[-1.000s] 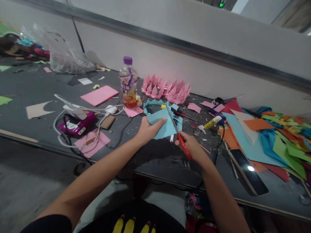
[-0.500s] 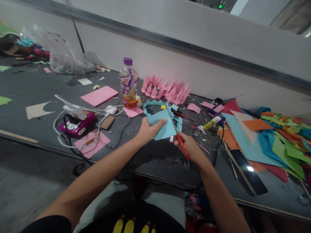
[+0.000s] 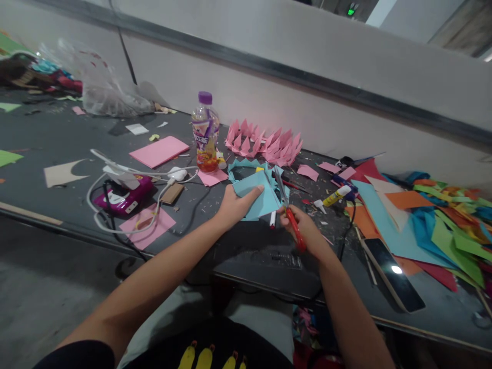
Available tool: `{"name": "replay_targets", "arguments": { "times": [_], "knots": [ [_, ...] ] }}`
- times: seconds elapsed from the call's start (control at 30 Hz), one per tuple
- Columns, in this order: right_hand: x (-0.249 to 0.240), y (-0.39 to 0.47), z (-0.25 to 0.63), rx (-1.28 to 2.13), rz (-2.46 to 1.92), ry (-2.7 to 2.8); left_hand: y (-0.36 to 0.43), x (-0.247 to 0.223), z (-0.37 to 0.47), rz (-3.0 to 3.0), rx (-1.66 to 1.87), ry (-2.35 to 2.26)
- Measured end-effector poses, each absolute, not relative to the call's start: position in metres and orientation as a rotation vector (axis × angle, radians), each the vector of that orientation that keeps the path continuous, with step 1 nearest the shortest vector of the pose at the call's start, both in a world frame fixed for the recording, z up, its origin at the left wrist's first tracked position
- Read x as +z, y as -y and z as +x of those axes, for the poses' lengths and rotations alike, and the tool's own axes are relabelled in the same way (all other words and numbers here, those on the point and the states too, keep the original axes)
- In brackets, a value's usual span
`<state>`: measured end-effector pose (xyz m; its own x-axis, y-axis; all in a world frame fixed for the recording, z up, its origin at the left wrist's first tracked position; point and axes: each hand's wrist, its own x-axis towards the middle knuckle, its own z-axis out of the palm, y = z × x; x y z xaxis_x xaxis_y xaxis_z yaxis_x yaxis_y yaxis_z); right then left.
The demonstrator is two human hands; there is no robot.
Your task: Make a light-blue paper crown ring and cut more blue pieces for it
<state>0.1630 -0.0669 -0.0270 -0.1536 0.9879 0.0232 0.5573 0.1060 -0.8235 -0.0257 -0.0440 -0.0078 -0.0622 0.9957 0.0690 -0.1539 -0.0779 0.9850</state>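
Note:
My left hand (image 3: 237, 205) pinches a piece of light blue paper (image 3: 265, 197), thumb on top, fingers hidden underneath. In my right hand (image 3: 302, 230) is a pair of red-handled scissors (image 3: 294, 225). Their blades point away from me, just right of the paper's edge and apart from it. Behind the paper lies a light blue paper ring with a zigzag edge (image 3: 246, 165). Farther back, pink spiky paper crowns (image 3: 265, 143) stand against the wall. A white stick-like thing with a red end (image 3: 272, 219) lies below the paper.
Left of my hands are a drink bottle (image 3: 206, 136), a purple power strip (image 3: 125, 195) with white cables, and pink paper (image 3: 159, 151). On the right lie a glue tube (image 3: 335, 196), a phone (image 3: 394, 274) and coloured paper sheets (image 3: 395, 225).
The scissors have moved right, off the paper's right edge, along with my right hand. My left hand keeps the paper in nearly the same place. The view has shifted slightly.

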Motion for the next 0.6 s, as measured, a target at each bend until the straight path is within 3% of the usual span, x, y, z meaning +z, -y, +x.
{"name": "replay_targets", "arguments": {
  "times": [0.27,0.4,0.47,0.6],
  "knots": [
    [-0.02,0.051,0.19,0.31,-2.047,1.74,0.032,-0.017,-0.027,1.08,1.429,-1.041],
    [-0.032,0.044,0.205,0.24,-2.082,1.78,0.026,-0.018,-0.03,1.084,1.405,-1.069],
    [-0.037,0.042,0.211,0.199,-2.027,1.839,0.026,-0.017,-0.033,1.127,1.222,-1.051],
    [-0.043,0.037,0.217,0.152,-2.03,1.869,0.03,-0.016,-0.04,1.485,0.508,-0.88]
  ]
}}
